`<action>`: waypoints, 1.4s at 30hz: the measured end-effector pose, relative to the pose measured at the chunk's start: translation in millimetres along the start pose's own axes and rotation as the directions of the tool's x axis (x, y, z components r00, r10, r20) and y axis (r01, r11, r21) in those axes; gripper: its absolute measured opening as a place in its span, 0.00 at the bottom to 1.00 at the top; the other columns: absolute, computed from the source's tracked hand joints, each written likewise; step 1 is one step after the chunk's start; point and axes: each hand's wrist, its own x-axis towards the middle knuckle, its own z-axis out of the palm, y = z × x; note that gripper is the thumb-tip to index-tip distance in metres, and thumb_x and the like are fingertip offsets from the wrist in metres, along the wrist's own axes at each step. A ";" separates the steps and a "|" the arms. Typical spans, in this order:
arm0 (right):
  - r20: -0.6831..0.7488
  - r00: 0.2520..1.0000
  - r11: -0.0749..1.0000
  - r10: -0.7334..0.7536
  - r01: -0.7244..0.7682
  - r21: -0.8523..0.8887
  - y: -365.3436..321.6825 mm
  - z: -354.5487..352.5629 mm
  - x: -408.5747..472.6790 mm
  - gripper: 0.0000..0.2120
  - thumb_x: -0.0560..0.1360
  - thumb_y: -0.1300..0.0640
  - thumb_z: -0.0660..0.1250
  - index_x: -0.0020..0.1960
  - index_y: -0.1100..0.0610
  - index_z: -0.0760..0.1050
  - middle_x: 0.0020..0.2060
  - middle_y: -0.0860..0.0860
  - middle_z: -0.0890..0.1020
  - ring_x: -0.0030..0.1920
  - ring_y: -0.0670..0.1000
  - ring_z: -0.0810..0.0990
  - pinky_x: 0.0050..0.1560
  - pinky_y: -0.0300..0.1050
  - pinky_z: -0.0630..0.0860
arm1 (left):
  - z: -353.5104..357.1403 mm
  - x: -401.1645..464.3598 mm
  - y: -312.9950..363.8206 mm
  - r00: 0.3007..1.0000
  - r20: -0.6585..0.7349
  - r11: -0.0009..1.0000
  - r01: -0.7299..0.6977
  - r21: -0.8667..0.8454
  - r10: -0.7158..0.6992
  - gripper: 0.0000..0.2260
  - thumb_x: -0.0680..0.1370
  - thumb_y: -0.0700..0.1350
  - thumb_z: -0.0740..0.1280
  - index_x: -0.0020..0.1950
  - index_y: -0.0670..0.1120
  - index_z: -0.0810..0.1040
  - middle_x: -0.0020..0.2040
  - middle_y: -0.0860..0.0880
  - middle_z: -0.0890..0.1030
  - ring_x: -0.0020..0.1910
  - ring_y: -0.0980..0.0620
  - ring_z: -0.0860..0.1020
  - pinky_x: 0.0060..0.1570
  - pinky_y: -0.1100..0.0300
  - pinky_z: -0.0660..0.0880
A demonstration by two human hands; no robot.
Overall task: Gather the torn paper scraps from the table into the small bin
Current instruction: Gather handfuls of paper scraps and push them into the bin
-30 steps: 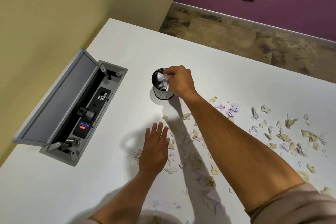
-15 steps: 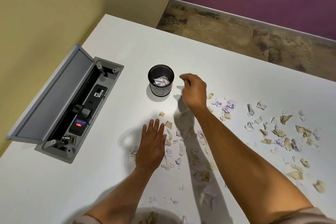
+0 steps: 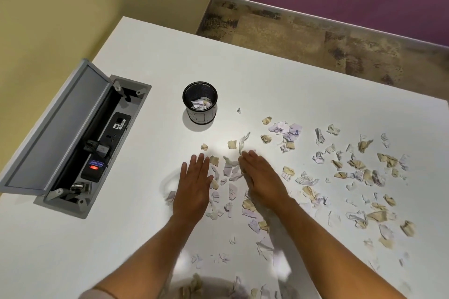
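Observation:
A small black mesh bin [image 3: 200, 102] stands on the white table [image 3: 291, 85], with a few paper scraps inside it. Torn white and tan paper scraps [image 3: 359, 172] lie scattered over the table's right half and between my hands. My left hand [image 3: 194, 184] lies flat with straight fingers on the table, its right edge against a cluster of scraps [image 3: 229, 177]. My right hand [image 3: 263, 177] stands on its edge with straight fingers at the other side of that cluster. Both hands are nearer to me than the bin.
An open grey cable box [image 3: 80, 143] with a raised lid and sockets is set into the table at the left. The far table edge drops to a mottled floor [image 3: 315, 34]. More scraps lie at the near edge [image 3: 218, 286].
My right hand has left the bin's mouth after dropping scraps in, and has come back down beside my left hand. The left hand has stayed flat on the table.

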 end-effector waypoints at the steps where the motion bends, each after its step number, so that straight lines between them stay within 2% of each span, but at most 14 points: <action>1: 0.000 1.000 1.000 -0.010 0.010 0.001 1.6 1.4 -7.0 0.24 0.80 0.63 0.60 0.75 0.57 0.64 0.76 0.51 0.62 0.78 0.51 0.55 0.76 0.41 0.45 | -0.9 -1.0 0.8 1.000 0.020 1.000 -0.017 -0.021 0.017 0.22 0.85 0.46 0.51 0.79 0.45 0.56 0.80 0.50 0.53 0.80 0.50 0.50 0.77 0.51 0.45; 3: -0.022 1.000 0.999 -0.013 0.014 0.036 4.5 -4.0 -16.9 0.20 0.79 0.61 0.63 0.71 0.57 0.72 0.71 0.52 0.71 0.75 0.52 0.63 0.76 0.46 0.56 | -1.9 -4.6 5.2 0.996 0.055 0.995 -0.070 -0.077 0.075 0.22 0.85 0.43 0.53 0.79 0.46 0.55 0.80 0.51 0.53 0.80 0.51 0.49 0.78 0.50 0.46; 5: -0.147 0.989 0.997 -0.014 0.025 0.071 7.4 -13.8 -17.3 0.13 0.79 0.59 0.63 0.61 0.58 0.79 0.60 0.54 0.81 0.65 0.56 0.76 0.67 0.52 0.71 | -3.8 -7.4 11.9 0.993 0.038 0.985 -0.101 -0.143 0.107 0.22 0.84 0.42 0.54 0.79 0.45 0.58 0.80 0.51 0.54 0.80 0.53 0.50 0.78 0.52 0.47; 7: -0.278 0.960 0.997 0.012 0.009 0.073 9.2 -24.3 -9.8 0.12 0.79 0.56 0.62 0.56 0.58 0.81 0.54 0.53 0.84 0.57 0.56 0.80 0.60 0.52 0.76 | -8.8 -2.3 20.3 0.998 -0.019 0.976 -0.058 -0.209 0.055 0.20 0.85 0.42 0.54 0.78 0.47 0.62 0.79 0.54 0.56 0.79 0.56 0.51 0.77 0.57 0.48; 11: -0.296 0.951 0.994 0.093 -0.073 0.078 17.2 -38.8 26.8 0.12 0.81 0.53 0.61 0.57 0.58 0.80 0.56 0.52 0.82 0.59 0.54 0.77 0.61 0.48 0.73 | -15.6 25.7 34.3 0.995 -0.096 0.980 -0.029 -0.197 0.010 0.19 0.84 0.50 0.53 0.75 0.51 0.66 0.77 0.58 0.60 0.78 0.58 0.53 0.77 0.61 0.47; 13: -0.247 0.965 0.996 0.085 -0.075 0.051 22.1 -43.5 51.6 0.12 0.82 0.55 0.59 0.59 0.58 0.77 0.57 0.53 0.80 0.61 0.55 0.76 0.62 0.49 0.71 | -12.1 31.8 31.5 0.998 -0.048 0.993 -0.035 -0.111 0.030 0.21 0.84 0.52 0.51 0.77 0.50 0.62 0.78 0.56 0.57 0.79 0.56 0.49 0.77 0.58 0.46; 16: -0.211 0.976 0.998 0.057 -0.059 -0.006 28.0 -44.5 88.4 0.19 0.81 0.60 0.59 0.71 0.62 0.69 0.70 0.58 0.72 0.71 0.57 0.68 0.73 0.48 0.60 | 1.1 30.7 19.4 0.999 0.048 1.000 -0.022 -0.002 0.022 0.25 0.84 0.56 0.46 0.79 0.48 0.56 0.80 0.54 0.50 0.79 0.55 0.43 0.78 0.50 0.45; 23: 0.048 0.995 0.994 0.082 -0.078 -0.081 30.3 -25.6 133.0 0.30 0.82 0.43 0.52 0.79 0.57 0.50 0.79 0.53 0.51 0.79 0.53 0.48 0.77 0.55 0.46 | 12.4 30.1 13.3 0.997 0.037 0.996 -0.068 0.060 0.066 0.25 0.85 0.55 0.45 0.78 0.44 0.59 0.79 0.51 0.55 0.80 0.53 0.48 0.78 0.50 0.46; 28: 0.075 0.997 0.988 -0.020 0.031 -0.152 24.3 -13.1 119.4 0.29 0.82 0.42 0.46 0.78 0.56 0.54 0.78 0.53 0.56 0.78 0.54 0.51 0.75 0.60 0.47 | 11.5 29.0 12.6 0.996 0.024 0.995 -0.091 0.041 0.090 0.24 0.85 0.53 0.47 0.77 0.42 0.62 0.78 0.47 0.59 0.79 0.51 0.52 0.78 0.49 0.50; 32: 0.120 0.989 0.989 -0.087 0.100 -0.110 23.3 -7.3 75.7 0.30 0.82 0.40 0.40 0.79 0.54 0.51 0.79 0.50 0.54 0.79 0.50 0.47 0.77 0.54 0.41 | 8.9 27.4 15.6 0.995 0.024 0.994 -0.101 0.035 0.100 0.23 0.84 0.51 0.49 0.76 0.40 0.64 0.77 0.45 0.62 0.79 0.49 0.56 0.77 0.48 0.53; 35: 0.165 0.980 0.988 -0.113 0.128 -0.089 21.9 -10.0 50.2 0.28 0.83 0.43 0.44 0.79 0.54 0.52 0.79 0.50 0.53 0.79 0.50 0.47 0.76 0.50 0.39 | 7.7 28.0 15.9 0.993 0.025 0.993 -0.115 0.035 0.114 0.23 0.84 0.50 0.49 0.76 0.40 0.64 0.77 0.44 0.62 0.78 0.48 0.56 0.77 0.48 0.53; 37: 0.181 0.976 0.992 -0.123 0.125 -0.002 21.9 -17.0 36.8 0.25 0.83 0.46 0.48 0.77 0.54 0.58 0.78 0.51 0.58 0.78 0.50 0.50 0.77 0.50 0.43 | 8.1 27.3 16.2 0.991 0.020 0.991 -0.130 0.039 0.129 0.23 0.84 0.49 0.49 0.75 0.39 0.65 0.77 0.44 0.63 0.78 0.48 0.57 0.77 0.49 0.52; 40: 0.045 0.997 0.994 -0.060 0.055 0.091 29.0 -31.0 28.0 0.24 0.82 0.46 0.51 0.73 0.57 0.67 0.74 0.54 0.66 0.77 0.52 0.56 0.77 0.53 0.53 | 8.0 26.7 15.7 0.990 -0.013 0.990 -0.142 0.017 0.143 0.23 0.85 0.49 0.49 0.74 0.39 0.67 0.75 0.44 0.67 0.77 0.49 0.59 0.77 0.50 0.53; 42: -0.097 0.993 0.998 0.063 -0.064 0.000 43.1 -40.2 32.2 0.24 0.82 0.45 0.53 0.72 0.56 0.68 0.74 0.54 0.67 0.77 0.52 0.57 0.76 0.55 0.56 | 9.3 26.2 15.2 0.985 -0.040 0.986 -0.167 0.017 0.167 0.21 0.85 0.48 0.51 0.73 0.38 0.69 0.74 0.43 0.69 0.76 0.48 0.62 0.77 0.51 0.54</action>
